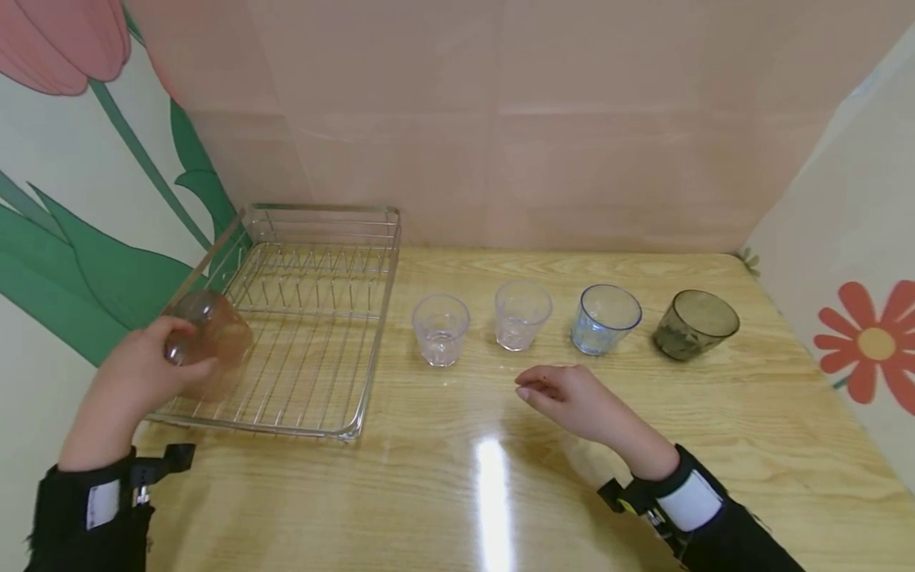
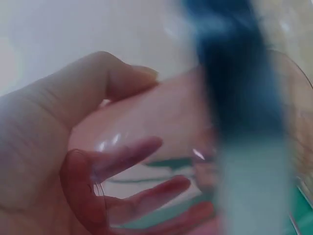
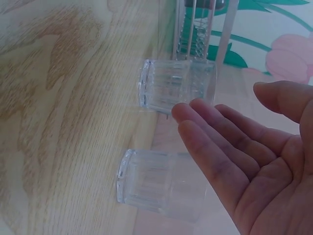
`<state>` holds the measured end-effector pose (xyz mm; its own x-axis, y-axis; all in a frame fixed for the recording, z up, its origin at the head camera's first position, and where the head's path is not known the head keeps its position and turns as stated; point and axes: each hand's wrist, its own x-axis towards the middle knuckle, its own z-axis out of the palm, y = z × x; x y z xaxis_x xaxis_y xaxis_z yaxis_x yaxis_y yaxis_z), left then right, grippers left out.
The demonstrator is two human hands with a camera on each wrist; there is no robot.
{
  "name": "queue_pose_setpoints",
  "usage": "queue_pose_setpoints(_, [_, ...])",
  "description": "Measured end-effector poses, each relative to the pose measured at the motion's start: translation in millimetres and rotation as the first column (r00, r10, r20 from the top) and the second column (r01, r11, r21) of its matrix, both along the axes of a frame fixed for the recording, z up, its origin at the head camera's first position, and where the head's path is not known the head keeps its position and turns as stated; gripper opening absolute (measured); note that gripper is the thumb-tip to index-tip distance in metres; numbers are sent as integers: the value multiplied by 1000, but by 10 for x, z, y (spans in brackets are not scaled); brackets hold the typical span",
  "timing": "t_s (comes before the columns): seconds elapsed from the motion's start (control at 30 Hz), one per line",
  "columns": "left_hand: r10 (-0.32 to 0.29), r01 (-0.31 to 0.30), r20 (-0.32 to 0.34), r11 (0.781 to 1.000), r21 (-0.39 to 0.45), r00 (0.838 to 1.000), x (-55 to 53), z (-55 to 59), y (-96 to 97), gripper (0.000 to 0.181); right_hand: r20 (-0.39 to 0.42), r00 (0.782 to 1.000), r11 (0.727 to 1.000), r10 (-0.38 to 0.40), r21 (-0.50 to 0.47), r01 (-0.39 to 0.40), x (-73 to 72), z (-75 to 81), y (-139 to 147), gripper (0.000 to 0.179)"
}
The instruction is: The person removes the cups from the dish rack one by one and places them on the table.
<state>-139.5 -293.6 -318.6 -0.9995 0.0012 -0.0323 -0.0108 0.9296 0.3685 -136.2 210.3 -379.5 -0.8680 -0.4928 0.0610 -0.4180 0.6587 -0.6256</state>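
My left hand (image 1: 146, 369) grips a pinkish see-through glass (image 1: 227, 349) at the left side of a wire rack (image 1: 375, 361). In the left wrist view the thumb lies along one side of the glass and the fingers show through its wall; a dark blurred strap covers part of it. My right hand (image 1: 572, 397) hovers over the table with nothing in it, its fingers relaxed. Nearest to it are two clear glasses, one on the left (image 1: 441, 338) and one beside it (image 1: 522, 318), both upright.
To the right of the clear glasses stand a blue-tinted glass (image 1: 604, 322) and an olive-brown glass (image 1: 693, 326). They form a row on the wooden table (image 1: 400, 492). A pinkish panel (image 1: 493, 159) rises behind, and a flowered wall (image 1: 868, 342) borders the right side.
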Motion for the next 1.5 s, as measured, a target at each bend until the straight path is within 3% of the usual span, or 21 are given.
queue_pose_setpoints(0.13, [-34, 41, -75, 994, 100, 997, 60, 126, 167, 65, -16, 1000, 1000, 3, -22, -3, 7, 11, -8, 21])
queue_pose_setpoints(0.23, [-52, 75, -112, 976, 207, 992, 104, 221, 299, 61, -18, 1000, 998, -3, -57, 2, 23, 32, -14, 20])
queue_pose_setpoints(0.3, [-73, 118, -152, 942, 314, 986, 137, 257, 397, 54, -29, 1000, 996, -4, -86, 2, 42, 51, -20, 20])
queue_pose_setpoints(0.33, [-90, 153, -169, 902, 403, 981, 153, 263, 454, 50, -38, 999, 994, -5, -108, 1, 54, 60, -26, 20])
queue_pose_setpoints(0.37, [-115, 197, -192, 846, 495, 975, 171, 262, 513, 47, -50, 999, 991, -7, -133, 0, 69, 74, -34, 20])
queue_pose_setpoints(0.4, [-144, 247, -218, 774, 582, 965, 191, 255, 578, 44, -68, 998, 988, -8, -156, -2, 85, 88, -45, 21])
queue_pose_setpoints(0.43, [-174, 295, -243, 686, 665, 954, 214, 242, 649, 44, -92, 996, 984, -11, -178, -6, 103, 106, -57, 21])
queue_pose_setpoints(0.53, [-286, 396, -301, 380, 836, 910, 280, 207, 890, 44, -172, 985, 969, -32, -247, -12, 173, 179, -119, 23])
queue_pose_setpoints(0.57, [-323, 420, -322, 306, 854, 890, 301, 197, 974, 43, -199, 979, 964, -42, -265, -13, 200, 210, -145, 25])
queue_pose_setpoints(0.63, [-384, 447, -352, 190, 874, 853, 336, 181, 1150, 41, -249, 967, 952, -61, -307, -19, 261, 279, -206, 28])
queue_pose_setpoints(0.7, [-432, 431, -346, 114, 895, 833, 368, 172, 1319, 39, -275, 959, 933, -73, -359, -32, 328, 355, -272, 32])
queue_pose_setpoints(0.77, [-465, 417, -347, 53, 907, 815, 394, 159, 1483, 38, -274, 959, 901, -70, -429, -57, 398, 429, -337, 36])
queue_pose_setpoints(0.87, [-509, 373, -322, -1, 928, 798, 441, 132, 1701, 37, -266, 963, 840, -37, -531, -114, 493, 525, -427, 43])
queue_pose_setpoints(0.93, [-548, 343, -318, -59, 937, 774, 465, 104, 1828, 38, -268, 963, 804, -5, -574, -156, 537, 571, -479, 46])
queue_pose_setpoints(1.03, [-591, 299, -285, -77, 951, 754, 494, 76, 1976, 38, -286, 958, 782, 34, -589, -204, 567, 619, -547, 47])
queue_pose_setpoints(1.1, [-606, 285, -272, -78, 955, 747, 507, 70, 2051, 40, -292, 955, 776, 47, -591, -219, 572, 641, -589, 47])
queue_pose_setpoints(1.17, [-611, 284, -261, -61, 957, 747, 516, 71, 2107, 41, -305, 951, 770, 49, -595, -230, 576, 658, -623, 46])
queue_pose_setpoints(1.3, [-594, 273, -234, -26, 962, 769, 535, 89, 2179, 43, -345, 938, 753, 16, -613, -238, 584, 679, -665, 43])
queue_pose_setpoints(1.4, [-581, 271, -238, -31, 962, 779, 531, 98, 2224, 45, -362, 932, 736, -18, -636, -233, 585, 691, -671, 38])
queue_pose_setpoints(1.43, [-579, 279, -251, -42, 959, 776, 526, 97, 2242, 45, -363, 931, 730, -29, -644, -229, 583, 692, -668, 36])
queue_pose_setpoints(1.5, [-576, 282, -256, -45, 958, 776, 521, 100, 2271, 46, -335, 941, 722, -42, -661, -203, 587, 695, -658, 33])
